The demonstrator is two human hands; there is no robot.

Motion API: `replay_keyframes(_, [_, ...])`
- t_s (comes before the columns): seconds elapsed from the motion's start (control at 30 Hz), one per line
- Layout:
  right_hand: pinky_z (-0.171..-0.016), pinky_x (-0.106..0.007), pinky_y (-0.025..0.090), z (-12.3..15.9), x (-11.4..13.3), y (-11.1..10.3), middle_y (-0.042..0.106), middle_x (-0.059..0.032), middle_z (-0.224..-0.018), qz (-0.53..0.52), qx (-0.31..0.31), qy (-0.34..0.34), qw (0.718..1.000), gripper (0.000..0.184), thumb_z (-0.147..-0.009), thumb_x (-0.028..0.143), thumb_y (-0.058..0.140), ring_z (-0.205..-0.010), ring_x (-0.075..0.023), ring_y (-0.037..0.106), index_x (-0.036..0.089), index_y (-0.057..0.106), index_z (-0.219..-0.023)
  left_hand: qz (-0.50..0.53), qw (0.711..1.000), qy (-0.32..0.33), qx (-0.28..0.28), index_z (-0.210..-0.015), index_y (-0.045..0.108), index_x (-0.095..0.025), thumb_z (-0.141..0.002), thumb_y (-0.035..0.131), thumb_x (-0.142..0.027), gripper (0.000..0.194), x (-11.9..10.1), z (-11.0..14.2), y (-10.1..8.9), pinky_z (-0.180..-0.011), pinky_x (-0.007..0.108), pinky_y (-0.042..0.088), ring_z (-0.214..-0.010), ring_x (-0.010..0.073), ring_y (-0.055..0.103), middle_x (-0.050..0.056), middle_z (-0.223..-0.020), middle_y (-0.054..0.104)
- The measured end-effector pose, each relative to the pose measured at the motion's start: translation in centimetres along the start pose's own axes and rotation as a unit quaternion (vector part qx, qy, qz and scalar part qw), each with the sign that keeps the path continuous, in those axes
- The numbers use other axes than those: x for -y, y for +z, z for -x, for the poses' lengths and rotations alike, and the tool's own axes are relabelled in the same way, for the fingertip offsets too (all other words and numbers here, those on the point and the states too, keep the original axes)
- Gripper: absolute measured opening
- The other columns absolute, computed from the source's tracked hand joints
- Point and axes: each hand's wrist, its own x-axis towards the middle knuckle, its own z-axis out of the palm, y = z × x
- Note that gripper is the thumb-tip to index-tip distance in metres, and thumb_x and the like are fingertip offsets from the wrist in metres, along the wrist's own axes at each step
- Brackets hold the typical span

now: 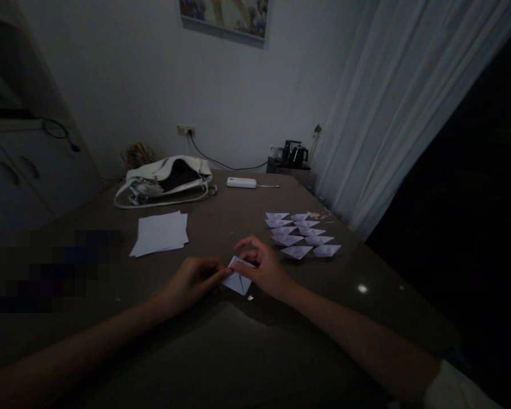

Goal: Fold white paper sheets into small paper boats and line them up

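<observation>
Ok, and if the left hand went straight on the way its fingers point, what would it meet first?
The left hand would first meet the folded paper at its fingertips, then probably the right hand, though depth is hard to judge here.

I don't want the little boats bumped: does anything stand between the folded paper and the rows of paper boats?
The right hand does, gripping the folded paper along with the left hand. Nothing else visible stands between that paper and the paper boats.
</observation>
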Motion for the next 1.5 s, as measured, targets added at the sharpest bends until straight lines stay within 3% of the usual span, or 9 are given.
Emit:
replay_keyframes(0.17, [-0.055, -0.022, 0.043, -0.1, -0.2, -0.3, 0.063, -0.0011, -0.078, 0.015, 0.007, 0.018, 1.0, 0.039, -0.073, 0.034, 0.069, -0.063, -0.0119, 0.058, 0.019, 0.053, -0.105, 0.013, 0.999, -0.006, -0.031, -0.069, 0.06, -0.016, -0.086, 0.048, -0.046, 0.037, 0.3, 0.0, -0.1, -0.049, 0.019, 0.039, -0.052, 0.012, 0.053, -0.002, -0.055, 0.057])
replay_keyframes(0.33, [-0.048, -0.021, 0.037, -0.2, -0.5, -0.6, 0.056, 0.0005, -0.062, 0.055, 0.004, 0.051, 0.997, 0.029, -0.073, 0.043, 0.067, -0.054, -0.0098, 0.05, 0.014, 0.06, -0.072, 0.03, 0.997, -0.034, -0.06, -0.07, 0.059, -0.015, -0.083, 0.05, -0.05, 0.039, 0.4, -0.1, -0.2, -0.046, 0.02, 0.038, -0.05, 0.0128, 0.052, -0.002, -0.054, 0.056])
replay_keyframes(0.6, [-0.049, -0.021, 0.038, -0.5, -0.2, -0.5, 0.059, 0.0003, -0.063, 0.005, -0.025, 0.065, 0.998, 0.033, -0.071, 0.047, 0.068, -0.055, -0.01, 0.051, 0.014, 0.062, -0.074, 0.036, 0.996, -0.024, -0.083, -0.067, 0.058, -0.016, -0.083, 0.052, -0.05, 0.038, 0.1, 0.0, -0.3, -0.045, 0.019, 0.038, -0.051, 0.0116, 0.05, -0.002, -0.055, 0.055])
replay_keyframes(0.7, [-0.049, -0.021, 0.038, -0.6, -0.2, -0.6, 0.056, 0.0009, -0.058, 0.007, -0.036, 0.064, 0.997, 0.037, -0.071, 0.051, 0.066, -0.053, -0.0098, 0.05, 0.015, 0.06, -0.067, 0.029, 0.995, -0.02, -0.093, -0.066, 0.057, -0.016, -0.083, 0.052, -0.05, 0.038, 0.2, 0.0, -0.3, -0.045, 0.019, 0.037, -0.051, 0.0116, 0.05, -0.002, -0.055, 0.055])
replay_keyframes(1.2, [-0.05, -0.022, 0.035, -0.5, 0.3, -0.6, 0.051, 0.0018, -0.053, 0.029, -0.057, -0.023, 0.998, 0.037, -0.081, 0.044, 0.056, -0.051, -0.0092, 0.046, 0.016, 0.056, -0.057, 0.086, 0.992, -0.042, -0.088, -0.064, 0.055, -0.015, -0.082, 0.053, -0.051, 0.041, -0.6, 0.1, -0.2, -0.046, 0.019, 0.036, -0.05, 0.0111, 0.049, -0.002, -0.054, 0.054])
replay_keyframes(1.5, [-0.045, -0.02, 0.032, -0.5, -0.2, -0.9, 0.052, 0.0013, -0.054, 0.052, 0.008, 0.052, 0.997, 0.034, -0.073, 0.044, 0.064, -0.049, -0.0088, 0.046, 0.014, 0.056, -0.059, 0.085, 0.994, -0.033, -0.065, -0.07, 0.058, -0.014, -0.083, 0.053, -0.049, 0.037, 0.7, 0.0, -0.1, -0.046, 0.018, 0.038, -0.051, 0.0109, 0.05, -0.003, -0.056, 0.054])
